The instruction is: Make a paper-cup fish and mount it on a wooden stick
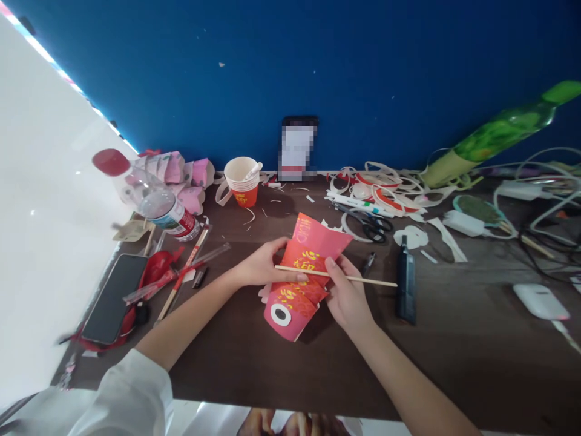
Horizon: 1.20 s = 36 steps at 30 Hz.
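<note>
Between my hands is a red and pink fish made of paper cups (297, 297), with a white-and-black eye near its lower end and yellow lettering on its side. My left hand (267, 263) grips the fish from the left, fingers partly behind it. A thin wooden stick (367, 280) lies across the front of the fish, its left end by my left fingers. My right hand (347, 290) holds the right side of the fish, with its thumb on the stick. The fish is tilted, its cut tail edge pointing up.
Behind stand stacked paper cups (240, 172) and a phone (297, 148) against the blue partition. Black scissors (376, 227), a dark marker or knife (405, 281) and paper scraps lie right. A water bottle (170, 212) and another phone (115, 297) are left. A green bottle (494, 136) leans at right.
</note>
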Available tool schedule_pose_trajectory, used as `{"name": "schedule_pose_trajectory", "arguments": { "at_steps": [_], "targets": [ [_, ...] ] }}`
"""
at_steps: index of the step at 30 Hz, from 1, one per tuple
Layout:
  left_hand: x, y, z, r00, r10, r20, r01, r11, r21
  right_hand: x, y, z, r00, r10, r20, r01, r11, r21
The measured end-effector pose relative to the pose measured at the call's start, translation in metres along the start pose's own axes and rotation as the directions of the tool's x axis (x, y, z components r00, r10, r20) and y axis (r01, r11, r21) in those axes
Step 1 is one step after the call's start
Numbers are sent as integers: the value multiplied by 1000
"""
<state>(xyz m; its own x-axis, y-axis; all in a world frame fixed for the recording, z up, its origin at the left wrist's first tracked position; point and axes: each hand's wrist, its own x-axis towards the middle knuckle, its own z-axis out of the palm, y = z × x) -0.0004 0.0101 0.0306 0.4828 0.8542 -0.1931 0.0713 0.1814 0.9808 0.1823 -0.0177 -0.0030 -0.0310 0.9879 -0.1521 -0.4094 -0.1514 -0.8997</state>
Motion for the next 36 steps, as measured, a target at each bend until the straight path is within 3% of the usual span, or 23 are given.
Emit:
{"name": "schedule_pose_trajectory", "arguments": {
  "at_steps": [3, 6, 8, 15, 20, 24, 32, 36],
  "targets": [
    [0, -7, 0, 994, -105, -21, 101, 987, -125, 2, -1, 0, 999, -8, -52, 10, 999, 49],
    [1, -12, 1, 974, -185, 128, 207, 960, -187, 3, -3, -2, 996, -8, -91, 17, 995, 97],
    [0, -13, 3, 965, -177, 196, 215, 956, -197, 2, -6, -2, 994, -1, -111, 11, 996, 89],
    [-7, -14, 8, 980, 8, 198, 42, 968, -247, -1, -17, -1, 991, 34, -129, -25, 997, 72],
    [-6, -21, 2, 945, 262, 197, -262, 965, -27, 0, -17, -2, 993, 75, -96, -66, 994, 91],
    [-5, -18, 1, 938, 286, 195, -308, 946, 97, 0, -17, 0, 997, 61, -55, -55, 994, 91],
    [-2, -28, -8, 970, 241, 13, -240, 969, -66, 4, -24, -11, 976, -179, -127, 176, 984, -32],
    [0, -33, -16, 992, 128, 19, -116, 945, -307, -1, -32, -17, 923, -375, -86, 364, 923, -121]
  ]
}}
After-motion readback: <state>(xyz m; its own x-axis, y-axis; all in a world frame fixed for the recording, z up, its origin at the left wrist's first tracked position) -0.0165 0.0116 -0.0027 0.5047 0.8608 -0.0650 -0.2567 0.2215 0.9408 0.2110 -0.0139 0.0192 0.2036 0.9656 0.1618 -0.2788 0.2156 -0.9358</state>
